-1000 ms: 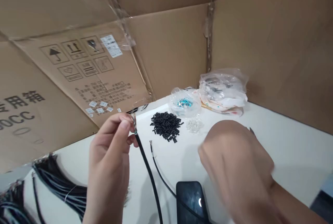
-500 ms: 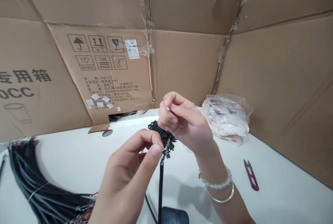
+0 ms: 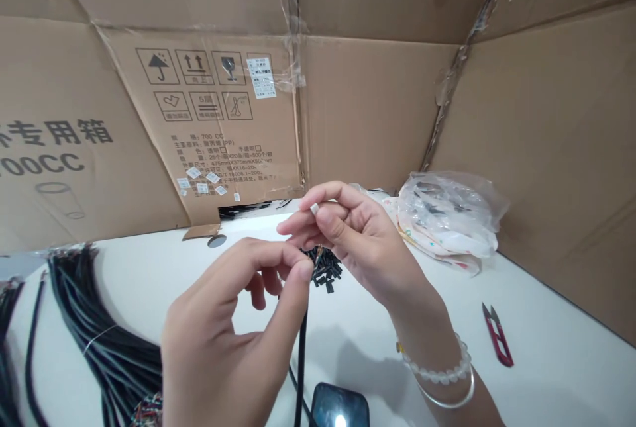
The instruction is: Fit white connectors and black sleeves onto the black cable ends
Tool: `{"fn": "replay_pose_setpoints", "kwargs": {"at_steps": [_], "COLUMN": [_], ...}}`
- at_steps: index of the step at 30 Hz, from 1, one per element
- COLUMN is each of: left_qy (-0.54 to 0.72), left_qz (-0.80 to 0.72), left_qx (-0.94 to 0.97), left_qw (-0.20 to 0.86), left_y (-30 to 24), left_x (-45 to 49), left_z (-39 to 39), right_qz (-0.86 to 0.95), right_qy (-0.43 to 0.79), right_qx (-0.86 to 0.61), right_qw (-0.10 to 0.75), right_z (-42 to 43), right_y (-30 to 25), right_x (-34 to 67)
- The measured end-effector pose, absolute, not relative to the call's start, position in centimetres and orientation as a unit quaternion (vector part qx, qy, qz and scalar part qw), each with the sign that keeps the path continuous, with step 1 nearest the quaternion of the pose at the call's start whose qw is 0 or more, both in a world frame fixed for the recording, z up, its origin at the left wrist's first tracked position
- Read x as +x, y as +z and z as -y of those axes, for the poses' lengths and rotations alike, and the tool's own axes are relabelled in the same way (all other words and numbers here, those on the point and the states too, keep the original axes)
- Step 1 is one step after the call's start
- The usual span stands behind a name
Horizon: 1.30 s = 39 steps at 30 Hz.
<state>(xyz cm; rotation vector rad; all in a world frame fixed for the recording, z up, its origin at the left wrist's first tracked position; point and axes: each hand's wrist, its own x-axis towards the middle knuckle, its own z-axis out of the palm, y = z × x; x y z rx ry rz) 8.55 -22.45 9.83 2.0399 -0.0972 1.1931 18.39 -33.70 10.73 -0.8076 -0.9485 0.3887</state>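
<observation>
My left hand [image 3: 238,321] pinches the stripped end of a black cable [image 3: 302,354] between thumb and index finger. Thin wire ends [image 3: 318,256] stick out just past the fingertips, and the cable hangs down from there. Above and to the right, my right hand [image 3: 360,235] holds a tiny white piece [image 3: 315,209] between thumb and index finger, its other fingers loosely curled. The white piece is too small to identify. The two hands are close but apart. Behind them lies a pile of short black tube pieces [image 3: 328,271], partly hidden.
A bundle of black cables [image 3: 99,321] lies at the left. Red thread snips [image 3: 497,334] rest at the right, near plastic bags [image 3: 447,215]. A dark phone-like object [image 3: 340,407] sits at the front. Cardboard walls [image 3: 377,102] enclose the back and right.
The view has shifted slightly. My right hand has turned, with the white piece now facing more toward the camera and nearer the wire ends. My left hand keeps its pinch.
</observation>
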Motion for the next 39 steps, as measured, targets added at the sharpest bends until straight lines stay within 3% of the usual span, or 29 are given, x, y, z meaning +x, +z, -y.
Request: {"fn": "replay_pose_setpoints", "kwargs": {"at_steps": [21, 33, 39], "left_qy": [0.448, 0.416, 0.415], "left_qz": [0.043, 0.015, 0.018], "left_qx": [0.8, 0.741, 0.731], "left_qw": [0.397, 0.527, 0.541], "left_y": [10.2, 10.4, 10.3], "left_x": [9.0, 9.5, 8.9], "left_z": [22.1, 22.5, 22.6], "right_qz": [0.432, 0.398, 0.431], "right_qy": [0.19, 0.199, 0.22], "right_qx": [-0.397, -0.41, -0.408], "right_qw": [0.787, 0.796, 0.774], "right_z": [33.8, 34.3, 34.7], "right_y": [10.4, 10.5, 10.4], "right_x": [18.9, 19.2, 19.5]}}
